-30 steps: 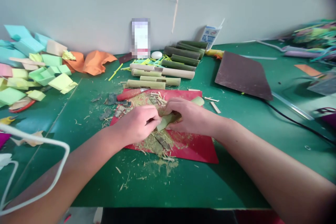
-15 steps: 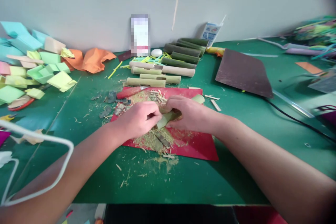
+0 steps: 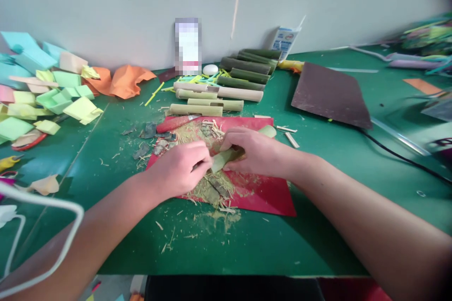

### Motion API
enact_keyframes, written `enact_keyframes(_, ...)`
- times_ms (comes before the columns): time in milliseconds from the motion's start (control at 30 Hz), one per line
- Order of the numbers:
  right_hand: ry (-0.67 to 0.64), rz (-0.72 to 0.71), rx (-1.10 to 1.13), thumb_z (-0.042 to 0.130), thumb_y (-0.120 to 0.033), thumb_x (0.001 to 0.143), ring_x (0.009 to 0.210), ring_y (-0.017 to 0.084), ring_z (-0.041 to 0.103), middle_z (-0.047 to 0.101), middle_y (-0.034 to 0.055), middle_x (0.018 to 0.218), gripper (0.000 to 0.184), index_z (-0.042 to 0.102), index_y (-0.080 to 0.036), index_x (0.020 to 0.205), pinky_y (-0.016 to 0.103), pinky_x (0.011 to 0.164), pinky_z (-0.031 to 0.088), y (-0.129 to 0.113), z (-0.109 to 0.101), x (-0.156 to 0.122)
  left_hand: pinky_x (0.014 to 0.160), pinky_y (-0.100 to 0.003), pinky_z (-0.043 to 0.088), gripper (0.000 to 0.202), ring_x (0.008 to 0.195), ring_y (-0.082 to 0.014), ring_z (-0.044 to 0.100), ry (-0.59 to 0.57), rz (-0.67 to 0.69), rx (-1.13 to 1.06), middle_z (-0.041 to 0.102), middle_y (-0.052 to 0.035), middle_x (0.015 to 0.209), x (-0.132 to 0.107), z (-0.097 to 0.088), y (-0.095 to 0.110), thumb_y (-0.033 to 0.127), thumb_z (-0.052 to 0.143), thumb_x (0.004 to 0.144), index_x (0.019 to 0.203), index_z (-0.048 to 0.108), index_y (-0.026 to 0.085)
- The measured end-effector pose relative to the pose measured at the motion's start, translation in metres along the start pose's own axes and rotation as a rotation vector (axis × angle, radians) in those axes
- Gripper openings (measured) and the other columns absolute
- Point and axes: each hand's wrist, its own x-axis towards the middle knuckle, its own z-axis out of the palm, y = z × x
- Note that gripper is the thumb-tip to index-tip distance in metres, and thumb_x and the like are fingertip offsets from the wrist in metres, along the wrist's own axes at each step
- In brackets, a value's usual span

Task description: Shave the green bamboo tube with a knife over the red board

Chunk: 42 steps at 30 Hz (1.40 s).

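My right hand (image 3: 249, 150) is wrapped around a pale green bamboo tube (image 3: 221, 160), which lies slanted over a red sheet (image 3: 263, 193). The tube's far end sticks out beyond my knuckles. At the near end, my left hand (image 3: 185, 165) has its fingers pinched together against the tube's rim; whatever they may hold is hidden. Fine shavings and sawdust (image 3: 197, 190) cover much of the sheet around both hands. A dark strip (image 3: 219, 189) lies among them, and small grey scraps (image 3: 141, 150) are scattered to the left. Behind my left hand rests a red-handled tool (image 3: 173, 124).
Cut bamboo tubes (image 3: 243, 75) lie in rows at the back, near a phone (image 3: 188, 47) leaning on the wall. Folded paper pieces (image 3: 56, 84) pile up at left. A dark board (image 3: 330, 94) lies at right. A white wire frame (image 3: 67, 244) crosses the lower left.
My left hand has shifted slightly left and down, toward me, along the tube's near end. My right hand keeps its hold with the tube in nearly the same place.
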Motion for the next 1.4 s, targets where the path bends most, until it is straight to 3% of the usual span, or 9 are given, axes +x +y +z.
enact_keyframes(633, -0.010, -0.038, -0.020, 0.063, -0.019, 0.070, 0.077, 0.016, 0.053, 0.059, 0.0027, 0.086, 0.014, 0.060, -0.021, 0.085, 0.029, 0.066, 0.039, 0.0011, -0.0031, 0.0013, 0.058, -0.026, 0.036, 0.021, 0.063, -0.0118, 0.044, -0.014, 0.082, 0.187, 0.048, -0.0025, 0.069, -0.0019, 0.0021, 0.0036, 0.014, 0.043, 0.088, 0.069, 0.052, 0.014)
enact_keyframes(1100, -0.022, -0.046, 0.003, 0.062, -0.022, 0.072, 0.081, 0.016, 0.054, 0.060, 0.0021, 0.088, 0.014, 0.061, -0.021, 0.086, 0.028, 0.067, 0.040, 0.0064, -0.0026, 0.0038, 0.059, -0.026, 0.037, 0.020, 0.063, -0.0113, 0.045, -0.020, 0.070, 0.133, 0.049, -0.0022, 0.070, -0.0043, 0.0010, -0.0001, 0.013, 0.043, 0.088, 0.070, 0.051, 0.014)
enact_keyframes(1267, -0.031, -0.047, -0.011, 0.062, -0.020, 0.072, 0.080, 0.016, 0.054, 0.060, 0.0024, 0.089, 0.018, 0.062, -0.021, 0.089, 0.028, 0.068, 0.040, 0.0051, -0.0039, 0.0043, 0.060, -0.026, 0.038, 0.019, 0.063, -0.0112, 0.045, 0.029, 0.089, 0.125, 0.049, -0.0022, 0.069, -0.0021, 0.0011, -0.0017, 0.012, 0.045, 0.086, 0.068, 0.051, 0.014)
enact_keyframes(1400, -0.042, -0.042, -0.014, 0.063, -0.026, 0.074, 0.081, 0.017, 0.054, 0.060, 0.0032, 0.090, 0.017, 0.062, -0.021, 0.090, 0.029, 0.068, 0.039, 0.0049, -0.0040, 0.0039, 0.059, -0.026, 0.037, 0.021, 0.063, -0.0116, 0.045, -0.019, 0.101, 0.166, 0.050, -0.0026, 0.070, -0.0039, 0.0015, -0.0024, 0.014, 0.043, 0.088, 0.069, 0.053, 0.014)
